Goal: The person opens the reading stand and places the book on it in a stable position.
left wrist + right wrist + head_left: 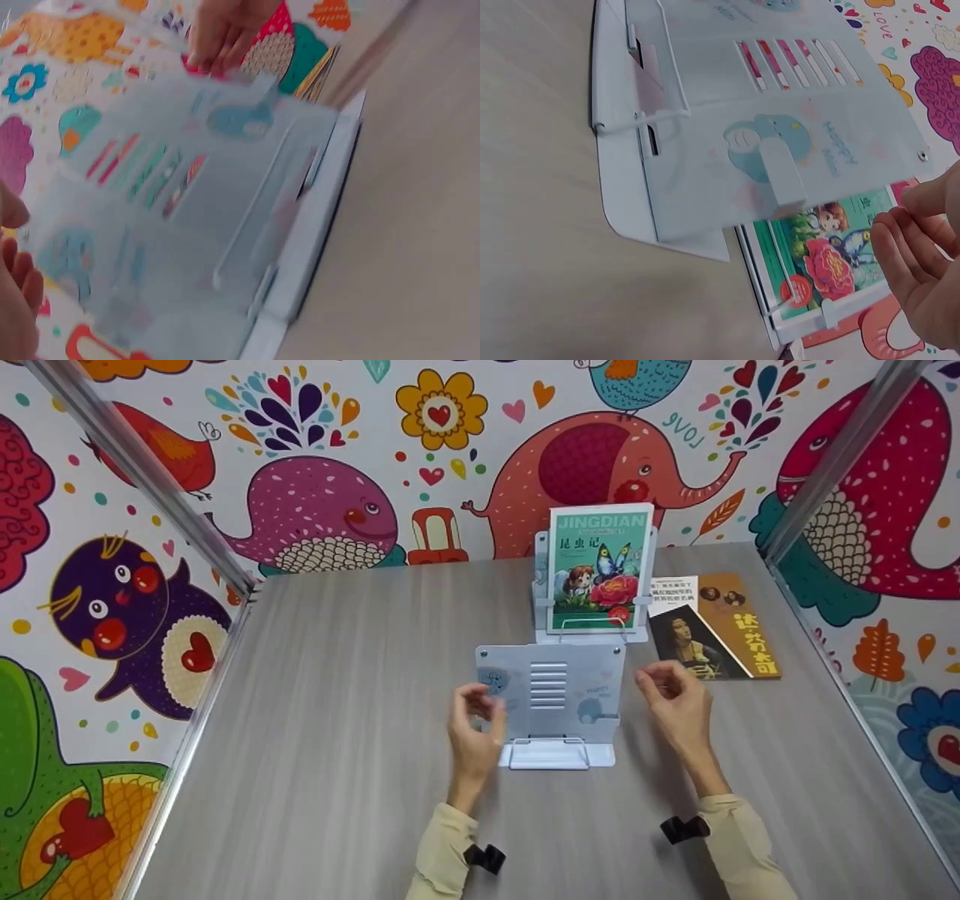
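Observation:
A white metal book stand (510, 720) with slots and pale blue animal prints stands upright on the table, its wire page holder (550, 767) low at the front. My left hand (474, 735) is at the stand's left edge, fingers loosely bent and holding nothing; whether it touches the edge, I cannot tell. To the right of the stand, my right hand (679, 709) is raised with thumb and fingertips close together and nothing visible between them. In the right wrist view, that hand (922, 259) is near the stand's upper corner. Behind, a second stand (541, 619) bears a green illustrated book (592, 559).
Right of the rear stand lies a brown and black book (739, 622) with a portrait on its cover. The grey table (337, 697) is bounded by metal rails (187, 750) and cartoon-printed walls (480, 472). A black band (485, 858) is at my left sleeve.

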A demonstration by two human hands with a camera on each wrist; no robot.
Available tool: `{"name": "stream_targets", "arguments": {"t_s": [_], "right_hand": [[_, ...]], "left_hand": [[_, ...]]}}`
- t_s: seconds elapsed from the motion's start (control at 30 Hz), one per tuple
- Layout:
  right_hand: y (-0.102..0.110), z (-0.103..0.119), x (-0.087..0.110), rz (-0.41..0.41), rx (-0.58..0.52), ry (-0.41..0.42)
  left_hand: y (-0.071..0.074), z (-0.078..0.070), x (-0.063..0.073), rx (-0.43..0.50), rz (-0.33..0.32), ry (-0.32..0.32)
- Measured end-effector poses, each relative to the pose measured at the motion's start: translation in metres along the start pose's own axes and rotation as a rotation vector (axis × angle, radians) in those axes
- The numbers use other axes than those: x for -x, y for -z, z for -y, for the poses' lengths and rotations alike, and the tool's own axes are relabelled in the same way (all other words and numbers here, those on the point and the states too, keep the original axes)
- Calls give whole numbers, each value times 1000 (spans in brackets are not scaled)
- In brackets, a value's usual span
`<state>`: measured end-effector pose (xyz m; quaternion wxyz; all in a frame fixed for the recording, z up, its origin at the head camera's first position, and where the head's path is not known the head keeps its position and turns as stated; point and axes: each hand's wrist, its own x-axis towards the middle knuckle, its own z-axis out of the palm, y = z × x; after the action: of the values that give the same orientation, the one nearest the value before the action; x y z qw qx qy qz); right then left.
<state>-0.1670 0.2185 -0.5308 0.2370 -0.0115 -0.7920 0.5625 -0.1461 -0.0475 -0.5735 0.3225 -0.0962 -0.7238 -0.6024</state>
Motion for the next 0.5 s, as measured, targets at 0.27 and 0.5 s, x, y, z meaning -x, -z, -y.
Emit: {"name": "stream_targets", "arguments": {"t_s": [0.27, 0.5], "right_hand": [[42, -49, -24, -40, 118, -118], [70, -77, -39, -16, 312, -296]], "left_hand": [[-86, -34, 33, 213, 514, 23], [-158, -46, 57, 21, 752, 162]]}}
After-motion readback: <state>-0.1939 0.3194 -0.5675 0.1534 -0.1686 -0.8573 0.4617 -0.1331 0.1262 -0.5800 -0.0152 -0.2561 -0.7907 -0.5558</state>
